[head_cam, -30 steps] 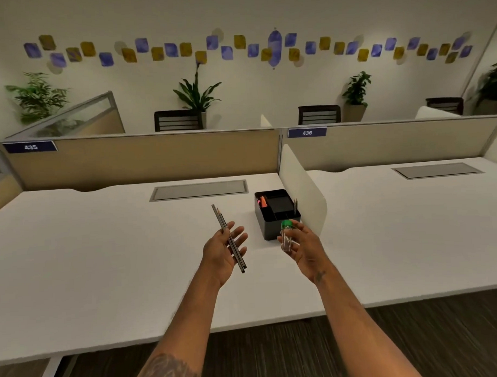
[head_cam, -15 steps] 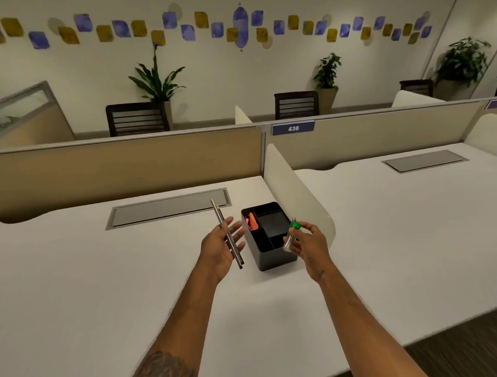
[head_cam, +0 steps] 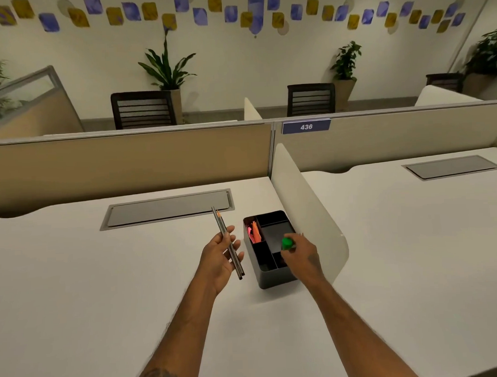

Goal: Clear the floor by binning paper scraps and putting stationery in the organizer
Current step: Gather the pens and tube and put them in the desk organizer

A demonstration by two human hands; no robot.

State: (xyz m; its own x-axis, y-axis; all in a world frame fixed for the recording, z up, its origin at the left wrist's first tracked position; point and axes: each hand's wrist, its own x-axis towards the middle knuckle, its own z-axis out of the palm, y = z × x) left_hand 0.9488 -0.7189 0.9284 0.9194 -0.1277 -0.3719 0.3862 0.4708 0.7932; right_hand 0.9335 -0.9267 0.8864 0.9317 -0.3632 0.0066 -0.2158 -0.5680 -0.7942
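A black desk organizer [head_cam: 276, 279] with several compartments stands on the white desk beside a curved white divider. Orange and pink items [head_cam: 254, 232] fill its far left compartment. My left hand [head_cam: 220, 255] is palm up just left of the organizer, and two dark pencils [head_cam: 228, 242] rest across its fingers, tips pointing away. My right hand [head_cam: 300, 255] hovers over the organizer's near right part, pinching a small item with a green cap [head_cam: 287, 243]; most of that item is hidden by my fingers.
The curved white divider [head_cam: 307, 211] stands right against the organizer. A grey cable hatch [head_cam: 169, 209] lies flush in the desk behind my left hand, with another one [head_cam: 452, 167] on the neighbouring desk. Beige partitions close off the back; chairs and plants stand beyond.
The camera has come closer and looks down more steeply. My right hand moved from in front of the organizer to above its near right compartments. The left hand kept the pencils.
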